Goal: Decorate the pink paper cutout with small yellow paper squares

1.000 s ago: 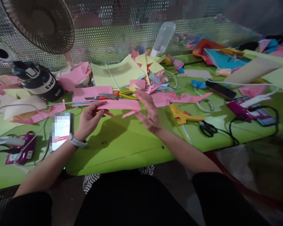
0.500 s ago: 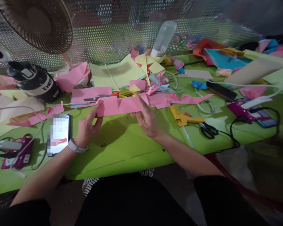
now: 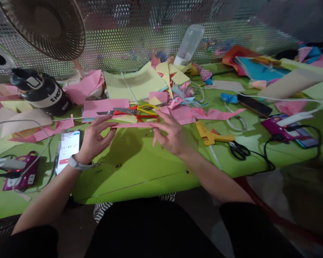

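Strip: narrow, flat pink paper strip [image 3: 134,125], seen nearly edge-on, held level btwn both hands' fingertips, just above tabletop.
L hand: L hand [image 3: 97,138] partly curled, thumb & fingertips nearly together, gripping strip's L end.
R hand: R hand [image 3: 169,134] half open, fingers stretched twd L hand, thumb below; fingertips on strip's R end, small pink bit hanging under them.
Cutters: metal cutting tools w/ red & yellow handles [image 3: 148,106], just beyond fingertips, btwn hands; can't tell how many.
Paper: flat pink paper sheet [image 3: 104,104] beyond L hand; big pale-yellow paper sheets [image 3: 137,84] farther out, btwn hands.
Glue gun: yellow plastic glue gun [image 3: 212,136], R of R hand, apart from it.
Scissors: black-handled scissors [image 3: 239,150], farther R of R hand, next to gun.
Phone: slim rect. phone w/ lit white screen [image 3: 68,152], just L of L wrist.
Bottle: black round bottle w/ white band [image 3: 41,93], well beyond L hand, to its L.
Table: bright green tabletop [image 3: 140,172], under & nearer than both hands.
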The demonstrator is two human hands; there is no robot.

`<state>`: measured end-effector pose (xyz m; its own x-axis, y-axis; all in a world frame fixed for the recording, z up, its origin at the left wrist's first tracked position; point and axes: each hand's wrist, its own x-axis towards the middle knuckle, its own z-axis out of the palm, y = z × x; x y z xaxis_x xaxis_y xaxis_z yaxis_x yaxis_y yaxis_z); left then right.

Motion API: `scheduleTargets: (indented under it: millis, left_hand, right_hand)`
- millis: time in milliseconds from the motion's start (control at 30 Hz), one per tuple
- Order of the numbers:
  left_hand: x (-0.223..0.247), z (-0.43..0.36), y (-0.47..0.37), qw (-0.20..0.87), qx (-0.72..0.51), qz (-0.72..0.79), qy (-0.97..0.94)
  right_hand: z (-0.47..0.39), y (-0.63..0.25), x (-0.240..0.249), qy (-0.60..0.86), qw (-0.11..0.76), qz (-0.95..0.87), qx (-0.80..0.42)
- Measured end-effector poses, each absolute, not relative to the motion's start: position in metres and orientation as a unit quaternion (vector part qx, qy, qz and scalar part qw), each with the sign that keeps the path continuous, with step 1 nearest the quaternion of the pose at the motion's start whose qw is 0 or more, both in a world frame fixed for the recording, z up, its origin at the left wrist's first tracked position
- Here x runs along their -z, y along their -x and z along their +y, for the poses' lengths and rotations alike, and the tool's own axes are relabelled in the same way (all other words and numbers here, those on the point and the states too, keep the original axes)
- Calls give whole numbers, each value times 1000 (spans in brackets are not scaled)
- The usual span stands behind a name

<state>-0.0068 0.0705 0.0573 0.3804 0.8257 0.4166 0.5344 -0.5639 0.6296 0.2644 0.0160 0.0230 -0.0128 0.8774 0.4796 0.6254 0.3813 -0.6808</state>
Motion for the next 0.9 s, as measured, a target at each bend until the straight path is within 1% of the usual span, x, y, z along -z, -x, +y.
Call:
scheduleTargets:
  millis: [100, 167, 233, 267, 300, 333, 367, 433, 467, 500, 533, 633, 700, 767, 900]
  left_hand:
    - [-76, 73, 12, 398, -221, 456, -765]
    - [-81, 75, 14, 501, -171, 437, -727]
    - [-78, 77, 14, 583, -136, 411, -687]
    - [-73, 78, 15, 619, -115, 405, -663]
    - [-68, 77, 15, 652, -94, 405, -634]
    - [-63, 76, 16, 679, -78, 412, -603]
    - [-57, 75, 16, 699, -78, 426, -569]
    - [-48, 70, 18, 730, -87, 451, -506]
    - [-44, 68, 19, 742, -88, 458, -482]
    - [-42, 67, 20, 753, -83, 459, -464]
    - [-40, 66, 21, 763, -77, 457, -450]
    - [-37, 64, 23, 791, -86, 438, -418]
    - [-38, 63, 24, 811, -98, 423, -392]
    - [-40, 61, 24, 827, -103, 410, -372]
    - [-44, 54, 23, 839, -109, 390, -364]
  right_hand:
    - [19, -272, -32, 541, 404, -647, -355]
    - [23, -274, -34, 530, 367, -594, -481]
    - [28, -276, -32, 524, 324, -550, -564]
    - [30, -277, -32, 527, 312, -535, -582]
    - [31, -278, -32, 536, 320, -529, -575]
    - [31, -280, -33, 551, 353, -532, -537]
    - [29, -282, -36, 568, 408, -540, -468]
    - [22, -285, -44, 582, 523, -557, -280]
    - [17, -285, -49, 575, 551, -571, -198]
    - [12, -284, -52, 557, 549, -606, -147]
    - [7, -282, -53, 530, 517, -662, -119]
    - [-1, -268, -47, 425, 325, -841, -80]
    - [-1, -259, -36, 395, 247, -884, -34]
    - [2, -254, -26, 395, 220, -892, 12]
    - [8, -256, -14, 367, 226, -897, 96]
